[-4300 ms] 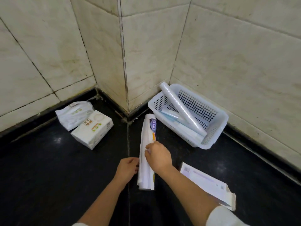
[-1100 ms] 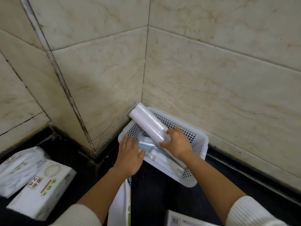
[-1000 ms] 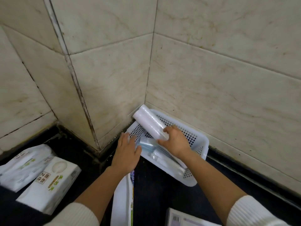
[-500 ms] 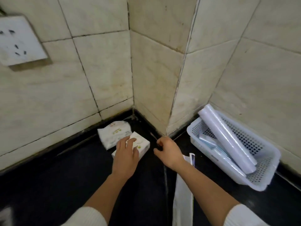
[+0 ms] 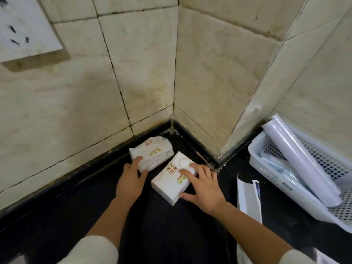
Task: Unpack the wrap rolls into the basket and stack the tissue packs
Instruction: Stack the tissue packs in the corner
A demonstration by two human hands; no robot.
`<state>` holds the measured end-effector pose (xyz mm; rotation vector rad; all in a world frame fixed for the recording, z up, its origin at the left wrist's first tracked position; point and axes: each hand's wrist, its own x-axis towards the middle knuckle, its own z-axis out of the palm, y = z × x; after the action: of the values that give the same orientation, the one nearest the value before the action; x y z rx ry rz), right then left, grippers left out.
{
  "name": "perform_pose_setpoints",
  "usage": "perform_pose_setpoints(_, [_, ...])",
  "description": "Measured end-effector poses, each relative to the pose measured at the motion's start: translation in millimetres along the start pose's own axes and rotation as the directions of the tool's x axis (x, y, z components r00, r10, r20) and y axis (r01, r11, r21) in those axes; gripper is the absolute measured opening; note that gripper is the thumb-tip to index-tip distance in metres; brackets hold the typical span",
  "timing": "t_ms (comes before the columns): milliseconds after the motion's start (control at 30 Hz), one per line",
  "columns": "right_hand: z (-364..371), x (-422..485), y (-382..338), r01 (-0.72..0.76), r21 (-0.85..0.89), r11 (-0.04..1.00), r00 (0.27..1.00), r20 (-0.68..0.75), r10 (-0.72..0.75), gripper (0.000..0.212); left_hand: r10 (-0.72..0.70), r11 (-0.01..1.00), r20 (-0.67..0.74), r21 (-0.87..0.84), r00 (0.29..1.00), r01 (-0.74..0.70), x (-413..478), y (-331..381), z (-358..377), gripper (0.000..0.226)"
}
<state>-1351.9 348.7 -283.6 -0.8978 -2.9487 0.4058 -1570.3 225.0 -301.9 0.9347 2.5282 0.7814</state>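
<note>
Two white tissue packs lie side by side on the black floor in the wall corner. My left hand (image 5: 131,180) grips the near left corner of the far tissue pack (image 5: 154,153), fingers on its end and thumb on its side. My right hand (image 5: 204,185) is spread over the near tissue pack (image 5: 169,182), fingers on top and thumb against its near side. At the right stands the white perforated basket (image 5: 266,168), with a long wrap roll (image 5: 299,162) leaning across it and other rolls underneath.
An empty white wrap package (image 5: 247,199) lies on the floor between my right arm and the basket. Tiled walls close off the corner behind the packs. A wall socket (image 5: 24,29) sits at the upper left.
I left the wrap roll in the basket and turned left. My left hand shifted from the near pack to the far one, and my right hand came down onto the near pack.
</note>
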Motion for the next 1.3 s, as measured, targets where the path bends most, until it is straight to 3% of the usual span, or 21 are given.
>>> perform_pose_setpoints(133, [5.4, 4.0, 2.7, 0.014, 0.000, 1.000, 0.998, -0.056, -0.014, 0.065, 0.057, 0.997, -0.105, -0.051, 0.993, -0.063, 21.5, 0.9, 2.9, 0.017])
perform_pose_setpoints(300, [5.9, 30.6, 4.2, 0.000, 0.008, 1.000, 0.993, -0.121, 0.001, 0.056, 0.116, 0.946, -0.258, -0.266, 0.959, -0.186, 37.1, 19.7, -11.5, 0.018])
perform_pose_setpoints(433, [0.6, 70.7, 4.3, -0.017, 0.007, 1.000, 0.991, -0.135, 0.018, 0.050, 0.115, 0.905, -0.272, -0.368, 0.956, -0.213, 50.1, 37.0, -18.6, 0.013])
perform_pose_setpoints(633, [0.2, 117.1, -0.1, -0.051, 0.051, 0.997, 0.981, -0.183, 0.059, 0.050, 0.183, 0.927, -0.308, -0.262, 0.933, -0.268, 67.0, 49.9, -11.4, 0.022])
perform_pose_setpoints(867, [-2.1, 145.0, -10.0, -0.132, 0.279, 0.951, 0.952, -0.231, 0.200, 0.041, 0.205, 0.939, -0.299, -0.209, 0.932, -0.273, 73.2, 53.5, -4.8, 0.021])
perform_pose_setpoints(1133, [-16.9, 120.6, -2.0, -0.119, 0.393, 0.912, 0.942, -0.245, 0.228, 0.033, 0.184, 0.972, -0.240, -0.100, 0.953, -0.212, 57.5, 58.9, -14.7, 0.044])
perform_pose_setpoints(1300, [-34.7, 65.3, 12.3, -0.118, 0.453, 0.884, 0.931, -0.258, 0.257, 0.038, 0.206, 0.962, -0.248, -0.124, 0.947, -0.242, 12.2, 87.1, -11.0, 0.042])
